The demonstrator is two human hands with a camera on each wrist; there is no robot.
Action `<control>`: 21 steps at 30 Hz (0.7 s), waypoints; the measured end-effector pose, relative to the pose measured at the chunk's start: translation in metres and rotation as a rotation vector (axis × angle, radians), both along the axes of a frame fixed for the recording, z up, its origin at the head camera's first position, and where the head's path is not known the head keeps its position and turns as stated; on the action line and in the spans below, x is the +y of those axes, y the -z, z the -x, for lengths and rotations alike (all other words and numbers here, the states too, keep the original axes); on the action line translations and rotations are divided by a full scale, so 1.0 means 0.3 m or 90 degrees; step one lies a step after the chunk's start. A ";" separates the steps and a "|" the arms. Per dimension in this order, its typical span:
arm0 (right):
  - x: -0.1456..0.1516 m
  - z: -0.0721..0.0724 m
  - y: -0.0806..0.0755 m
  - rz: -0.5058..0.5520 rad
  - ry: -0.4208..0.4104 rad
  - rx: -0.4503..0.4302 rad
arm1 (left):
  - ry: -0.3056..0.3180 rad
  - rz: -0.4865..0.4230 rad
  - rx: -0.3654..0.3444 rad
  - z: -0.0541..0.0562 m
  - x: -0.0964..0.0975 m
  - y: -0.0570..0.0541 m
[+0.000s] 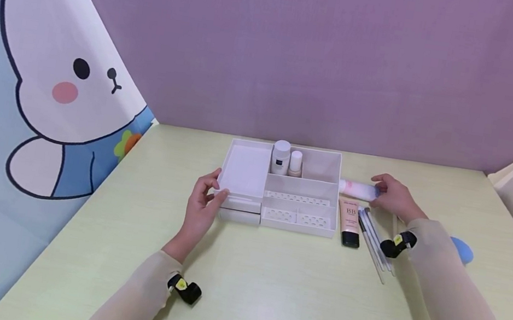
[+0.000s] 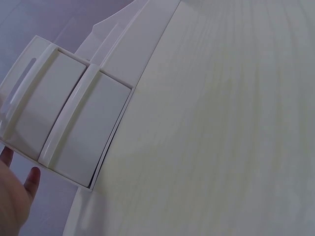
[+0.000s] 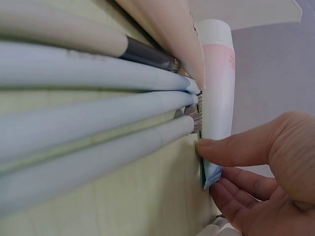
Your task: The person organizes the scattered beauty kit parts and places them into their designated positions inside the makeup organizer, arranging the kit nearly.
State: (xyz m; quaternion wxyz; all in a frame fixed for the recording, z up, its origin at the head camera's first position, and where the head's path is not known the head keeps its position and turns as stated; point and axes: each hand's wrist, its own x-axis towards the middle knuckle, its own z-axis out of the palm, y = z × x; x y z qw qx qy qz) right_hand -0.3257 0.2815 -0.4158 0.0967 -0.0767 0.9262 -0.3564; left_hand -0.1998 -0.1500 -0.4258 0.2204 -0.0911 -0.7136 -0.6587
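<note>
A white cosmetics organizer (image 1: 296, 228) with two front drawers (image 2: 93, 123) stands near the back of the table. My left hand (image 1: 204, 204) rests against its left side, fingertips at the edge and thumb by the front corner. To the organizer's right lies a pink, white and blue squeeze tube (image 1: 356, 190). My right hand (image 1: 395, 196) pinches the tube's flat blue end between thumb and fingers; the white cap (image 3: 215, 32) points toward the organizer. Close by are a BB cream tube (image 1: 349, 221) with a black cap and several makeup brushes (image 3: 98, 73).
A white bottle (image 1: 280, 159) and a smaller white-capped bottle (image 1: 295, 161) stand in the organizer's back compartment. Partly behind the right sleeve lies a blue rounded object (image 1: 463, 250). A purple cloth backdrop (image 1: 329, 71) rises behind the table's far edge.
</note>
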 end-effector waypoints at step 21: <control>-0.003 -0.026 -0.007 -0.076 -0.034 0.093 | 0.000 -0.005 -0.014 -0.001 0.002 -0.002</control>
